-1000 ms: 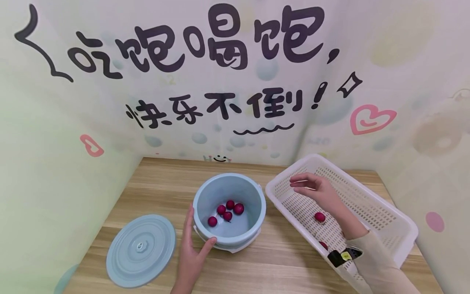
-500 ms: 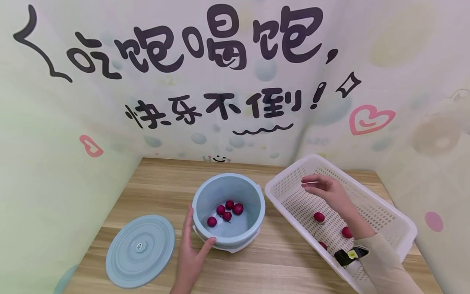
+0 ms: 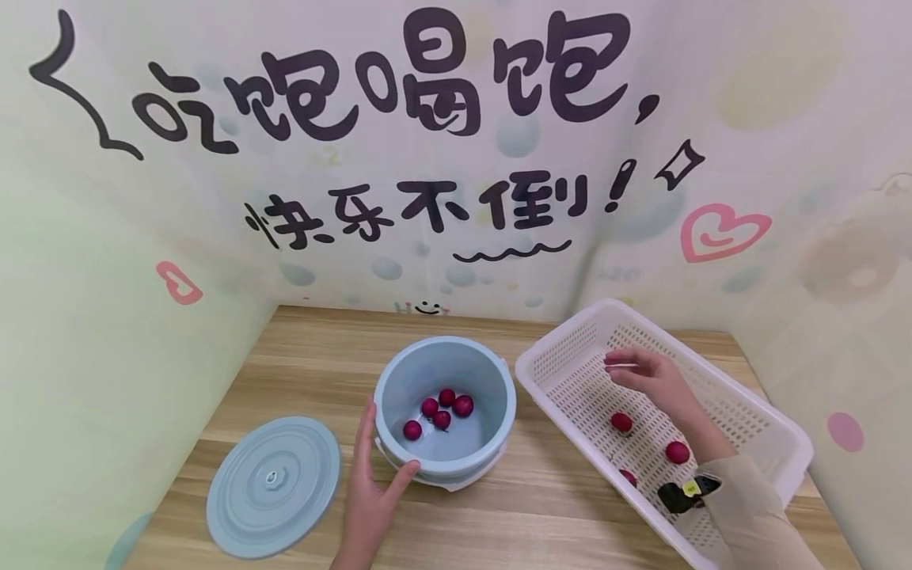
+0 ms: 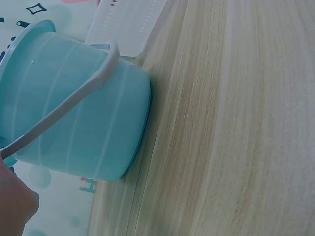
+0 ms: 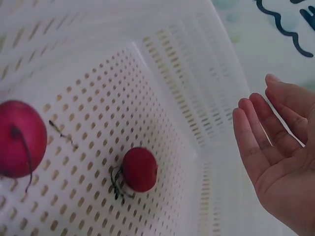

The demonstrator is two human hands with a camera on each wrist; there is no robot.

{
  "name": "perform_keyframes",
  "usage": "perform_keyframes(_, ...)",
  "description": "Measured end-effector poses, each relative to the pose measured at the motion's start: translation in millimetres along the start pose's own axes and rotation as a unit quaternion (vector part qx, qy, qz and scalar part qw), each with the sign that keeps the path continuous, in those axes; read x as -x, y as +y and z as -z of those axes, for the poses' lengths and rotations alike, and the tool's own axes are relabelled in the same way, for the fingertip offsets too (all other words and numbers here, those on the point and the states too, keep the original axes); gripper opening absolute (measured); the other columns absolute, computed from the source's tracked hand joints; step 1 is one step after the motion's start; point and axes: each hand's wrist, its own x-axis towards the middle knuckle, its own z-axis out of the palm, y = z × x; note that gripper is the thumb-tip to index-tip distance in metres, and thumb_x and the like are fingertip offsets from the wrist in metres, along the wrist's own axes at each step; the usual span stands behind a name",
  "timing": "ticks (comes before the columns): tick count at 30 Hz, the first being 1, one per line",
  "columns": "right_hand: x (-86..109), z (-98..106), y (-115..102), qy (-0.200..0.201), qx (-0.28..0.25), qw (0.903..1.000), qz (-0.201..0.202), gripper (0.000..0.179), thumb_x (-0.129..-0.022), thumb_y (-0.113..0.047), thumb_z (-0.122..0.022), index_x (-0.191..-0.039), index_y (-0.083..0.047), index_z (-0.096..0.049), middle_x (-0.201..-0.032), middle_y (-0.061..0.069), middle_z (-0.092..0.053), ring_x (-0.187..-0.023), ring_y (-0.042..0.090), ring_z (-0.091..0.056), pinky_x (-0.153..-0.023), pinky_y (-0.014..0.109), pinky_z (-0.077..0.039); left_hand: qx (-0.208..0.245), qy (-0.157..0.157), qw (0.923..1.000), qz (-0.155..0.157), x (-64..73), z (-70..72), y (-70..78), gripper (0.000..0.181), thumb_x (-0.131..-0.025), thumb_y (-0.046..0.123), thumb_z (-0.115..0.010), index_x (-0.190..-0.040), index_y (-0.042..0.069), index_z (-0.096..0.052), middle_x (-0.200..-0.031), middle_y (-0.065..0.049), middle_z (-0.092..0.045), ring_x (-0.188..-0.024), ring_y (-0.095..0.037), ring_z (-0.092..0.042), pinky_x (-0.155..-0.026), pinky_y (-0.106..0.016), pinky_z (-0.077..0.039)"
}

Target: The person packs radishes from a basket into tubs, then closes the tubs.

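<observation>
A light blue bucket (image 3: 445, 467) stands on the table with several small red radishes (image 3: 442, 419) on its floor. My left hand (image 3: 372, 495) rests against the bucket's near left side, its fingers straight along the wall and the thumb at the front rim. Over the white perforated basket (image 3: 720, 396), my right hand (image 3: 659, 380) hovers with fingers loosely bent, nothing between them. Three radishes show in the basket: one red radish (image 3: 621, 422), another (image 3: 678, 452) beside the forearm, and a third (image 3: 628, 477) partly hidden by the near wall. Thin stems trail from the radishes in the right wrist view.
A round blue lid (image 3: 274, 487) lies flat to the left of the bucket. The wooden table (image 3: 527, 522) meets a printed cloth wall (image 3: 427, 277) at the back and sides. A pale handle (image 4: 74, 98) hangs on the bucket's side.
My right hand has drifted right and slightly down over the basket. As the forearm shifted, a radish it had covered came into sight. The left hand and bucket have stayed in place.
</observation>
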Motion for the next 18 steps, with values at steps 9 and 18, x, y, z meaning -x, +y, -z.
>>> perform_keyframes(9,5.3,9,24,-0.035,0.057,0.9938,-0.088,0.046,-0.096,-0.022,-0.066,-0.133,0.004,-0.056,-0.128,0.022,-0.065,-0.103,0.003,-0.066,-0.084,0.02,-0.056,-0.01,-0.002,0.9999,0.006,0.1,0.4,0.2,0.094,-0.086,0.016,-0.078,-0.159,0.032,-0.022,-0.167,0.006,-0.02,-0.152,-0.002,-0.018,-0.114,-0.003,-0.017)
perform_keyframes(18,7.1,11,39,-0.125,0.053,0.9765,-0.168,0.048,-0.093,-0.018,-0.069,-0.132,0.008,-0.057,-0.119,0.019,-0.069,-0.097,0.007,-0.066,-0.086,0.025,-0.059,-0.01,-0.001,0.9999,0.008,0.3,0.3,-0.2,0.093,-0.086,0.017,-0.078,-0.159,0.031,-0.022,-0.166,0.013,-0.019,-0.153,-0.003,-0.018,-0.113,-0.002,-0.016)
